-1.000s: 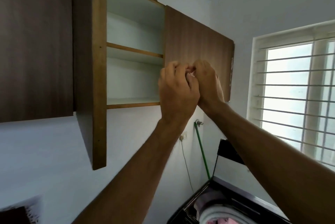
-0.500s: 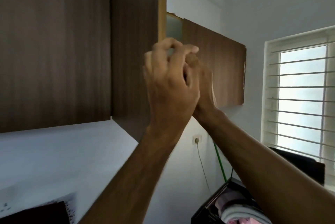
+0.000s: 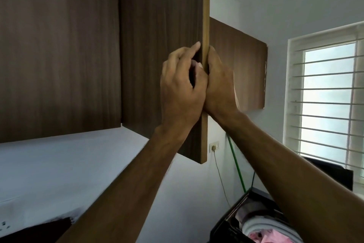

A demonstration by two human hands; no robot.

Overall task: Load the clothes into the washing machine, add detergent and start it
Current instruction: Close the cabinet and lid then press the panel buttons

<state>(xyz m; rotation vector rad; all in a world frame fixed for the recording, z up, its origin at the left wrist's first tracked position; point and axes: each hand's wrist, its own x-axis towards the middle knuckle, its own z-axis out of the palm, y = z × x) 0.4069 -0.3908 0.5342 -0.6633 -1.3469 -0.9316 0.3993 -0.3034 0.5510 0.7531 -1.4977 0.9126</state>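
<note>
An open wall cabinet door (image 3: 161, 46) of dark brown wood stands edge-on in front of me. My left hand (image 3: 181, 85) rests on its outer face with the fingers curled at the light wooden edge. My right hand (image 3: 220, 89) presses on the other side of that edge, its fingers hidden behind the door. Both hands clasp the door between them. At the bottom right is the black top-loading washing machine (image 3: 232, 215) with its lid (image 3: 331, 172) raised. Pink clothes (image 3: 266, 236) and grey cloth lie in its drum. No detergent is in sight.
Shut cabinet doors flank the open one, to the left (image 3: 59, 55) and right (image 3: 244, 65). A green hose (image 3: 236, 168) and a cable from a wall socket (image 3: 214, 146) run down to the machine. A barred window (image 3: 327, 95) is at the right.
My view has shifted, so the cabinet shelves are hidden and the door is now edge-on. My hands, joined together in front of the cabinet before, now sit on either side of the door's edge.
</note>
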